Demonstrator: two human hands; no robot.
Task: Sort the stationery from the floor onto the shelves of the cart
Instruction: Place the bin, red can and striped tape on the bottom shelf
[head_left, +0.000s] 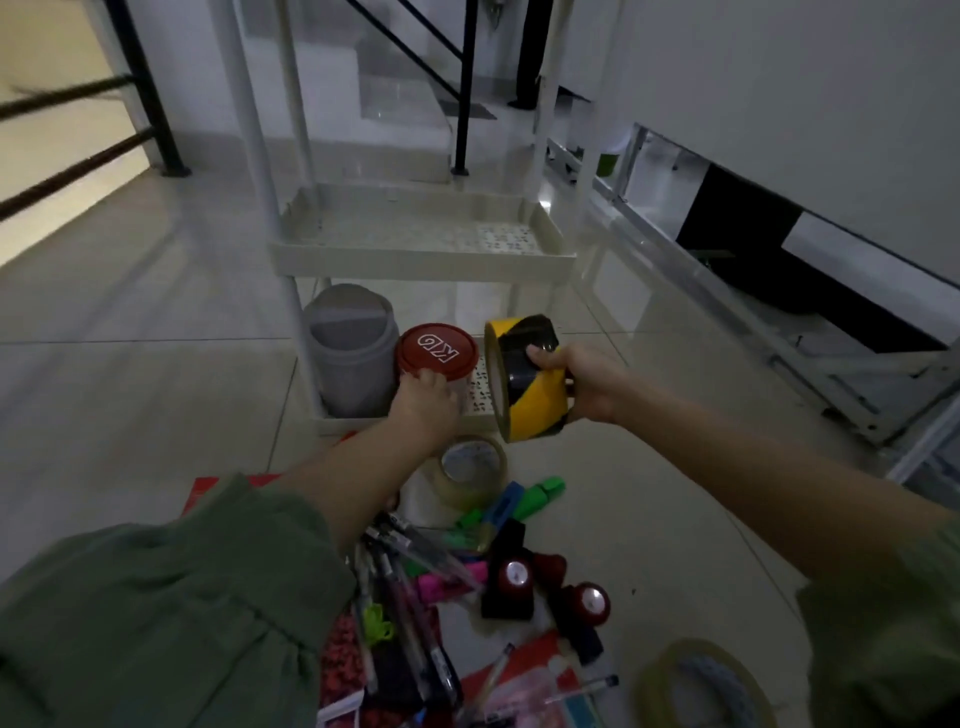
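Head view: your right hand (582, 384) grips the striped tape (524, 379); left hand (426, 405) holds the red-lidded jar (437, 349); set the tape right of it.

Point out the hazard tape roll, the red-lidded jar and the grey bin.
hazard tape roll (535, 400), head view, yellow-black outer band
red-lidded jar (437, 349), head view, centre of lid
grey bin (349, 358), head view, front wall

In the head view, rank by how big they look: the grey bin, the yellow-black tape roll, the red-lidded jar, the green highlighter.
1. grey bin
2. yellow-black tape roll, though held nearer the camera, so unsure
3. red-lidded jar, partly hidden by the left hand
4. green highlighter
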